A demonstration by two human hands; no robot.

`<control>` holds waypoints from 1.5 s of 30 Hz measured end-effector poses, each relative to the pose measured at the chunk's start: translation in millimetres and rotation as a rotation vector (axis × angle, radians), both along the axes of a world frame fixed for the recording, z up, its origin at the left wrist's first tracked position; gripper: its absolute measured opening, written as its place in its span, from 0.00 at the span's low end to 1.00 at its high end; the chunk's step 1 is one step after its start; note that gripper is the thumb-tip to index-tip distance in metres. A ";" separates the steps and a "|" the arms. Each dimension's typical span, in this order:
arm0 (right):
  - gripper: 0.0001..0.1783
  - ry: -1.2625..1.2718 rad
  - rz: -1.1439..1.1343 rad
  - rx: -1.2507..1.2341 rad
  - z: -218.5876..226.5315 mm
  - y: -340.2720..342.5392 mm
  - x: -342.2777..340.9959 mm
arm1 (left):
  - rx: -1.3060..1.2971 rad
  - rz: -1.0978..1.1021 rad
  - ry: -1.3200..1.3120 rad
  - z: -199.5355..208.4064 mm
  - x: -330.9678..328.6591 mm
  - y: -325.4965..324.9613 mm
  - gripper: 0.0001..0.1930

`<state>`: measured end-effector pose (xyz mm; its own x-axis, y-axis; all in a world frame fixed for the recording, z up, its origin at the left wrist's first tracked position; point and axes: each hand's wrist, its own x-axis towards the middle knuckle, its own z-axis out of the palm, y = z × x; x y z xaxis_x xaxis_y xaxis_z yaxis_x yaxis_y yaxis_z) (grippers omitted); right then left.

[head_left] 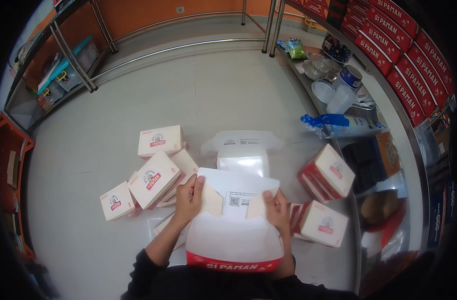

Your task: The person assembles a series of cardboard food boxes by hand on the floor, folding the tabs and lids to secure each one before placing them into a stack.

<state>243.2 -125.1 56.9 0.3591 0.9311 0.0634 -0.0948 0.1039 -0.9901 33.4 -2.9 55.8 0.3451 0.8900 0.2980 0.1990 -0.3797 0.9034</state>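
A partly folded cardboard food box, white inside with a red front edge, is held between my two hands close to my body. My left hand grips its left side, thumb on top near the upper flap. On the opposite side my right hand pinches the flap's corner, thumb inside. The far panel stands up with its side tabs bent inward. Just beyond it lies another opened white box, its lid flap spread away from me. The fingers under the held box are partly hidden.
Closed cream boxes lie heaped on the grey floor to the left. More red-and-cream boxes are piled at right. Along the right runs a metal shelf with cups, a blue plastic pack and stacked red boxes.
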 end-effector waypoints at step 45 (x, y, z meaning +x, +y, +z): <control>0.17 -0.030 0.146 -0.112 -13.5 5.3 14.9 | -0.365 -0.469 0.123 -5.4 -40.1 0.5 0.13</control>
<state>258.1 -119.8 43.4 0.2187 0.9751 -0.0352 -0.0710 -0.0201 -0.9973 -6.6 -2.4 50.5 0.7378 0.6718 -0.0651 0.1969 -0.1219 0.9728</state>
